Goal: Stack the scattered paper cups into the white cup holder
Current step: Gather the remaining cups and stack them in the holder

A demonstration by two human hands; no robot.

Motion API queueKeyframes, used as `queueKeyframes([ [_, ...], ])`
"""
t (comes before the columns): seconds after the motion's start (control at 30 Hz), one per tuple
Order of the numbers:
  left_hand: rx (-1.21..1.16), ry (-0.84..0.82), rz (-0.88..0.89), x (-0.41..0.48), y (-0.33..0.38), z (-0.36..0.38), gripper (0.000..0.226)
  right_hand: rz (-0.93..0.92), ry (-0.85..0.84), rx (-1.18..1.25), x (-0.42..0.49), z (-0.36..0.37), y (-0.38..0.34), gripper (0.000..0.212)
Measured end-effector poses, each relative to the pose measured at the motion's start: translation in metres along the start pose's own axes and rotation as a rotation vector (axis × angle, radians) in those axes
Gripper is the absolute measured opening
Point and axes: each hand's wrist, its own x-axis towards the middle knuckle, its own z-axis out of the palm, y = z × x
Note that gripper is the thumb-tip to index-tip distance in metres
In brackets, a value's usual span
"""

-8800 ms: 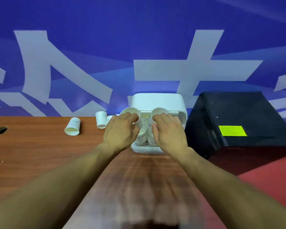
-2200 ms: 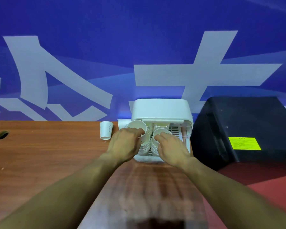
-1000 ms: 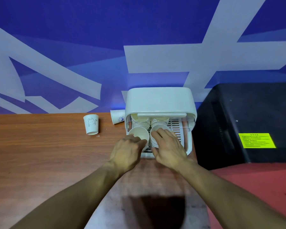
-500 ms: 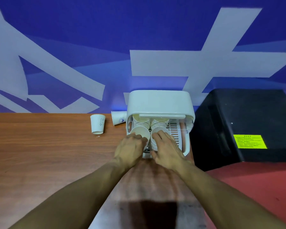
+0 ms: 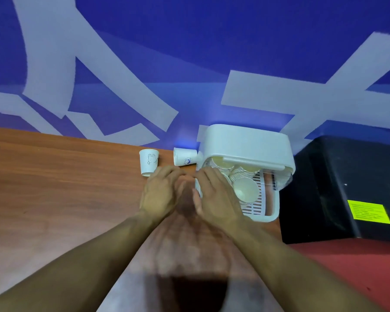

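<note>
While Both Hands Are at the Holder: Items on the Desk

Where the wooden table [image 5: 54,188] meets the blue wall [image 5: 189,52] with its pale shapes, the following are entered.

Item 1. White cup holder [image 5: 245,143]: at the table's far right, against the wall. A hooded lid covers the rear, and the slatted floor is open at the front.

Item 2. Front stack [image 5: 245,191] of paper cups: upright on the slatted floor, mouth up, just right of the right hand.

Item 3. Rear stacks [image 5: 221,164]: two, side by side under the lid's edge.

Item 4. Standing cup [image 5: 148,162]: upright on the table, left of the holder, with a rabbit drawing on its side. It is close by the left hand's fingers.

Item 5. Lying cup [image 5: 185,156]: on its side by the wall, between the standing cup and the holder, just beside the holder.

Item 6. Left hand [image 5: 161,192]: back up, over the table in front of the two loose cups. The fingers are loosely bent, with nothing seen in them.

Item 7. Right hand [image 5: 214,194]: laid over the holder's front left corner, fingers nearly straight, curled round nothing. What lies beneath the palm is hidden.

Item 8. Black box [image 5: 347,188]: right of the holder, close against it, with a yellow label [image 5: 367,211] on top.

Item 9. Red surface [image 5: 358,266]: lower right, beside the table.
</note>
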Motion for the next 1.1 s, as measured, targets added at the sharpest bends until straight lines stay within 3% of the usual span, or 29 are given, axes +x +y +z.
queueKeyframes([
  [0.23, 0.049, -0.06, -0.15, 0.016, -0.056, -0.027, 0.026, 0.024, -0.203, -0.124, 0.062, 0.051, -0.031, 0.027],
  [0.63, 0.096, -0.236, -0.32, 0.074, -0.137, -0.011, 0.041, 0.094, -0.768, -0.406, 0.139, 0.111, -0.015, 0.043],
  [0.9, 0.073, -0.361, -0.277, 0.098, -0.153, 0.017, 0.063, 0.028, -1.003, -0.646, 0.157, 0.135, 0.0, 0.044],
  [1.1, 0.1, -0.391, -0.293, 0.093, -0.152, 0.028, 0.07, -0.041, -1.045, -0.747, 0.16, 0.141, 0.002, 0.049],
])
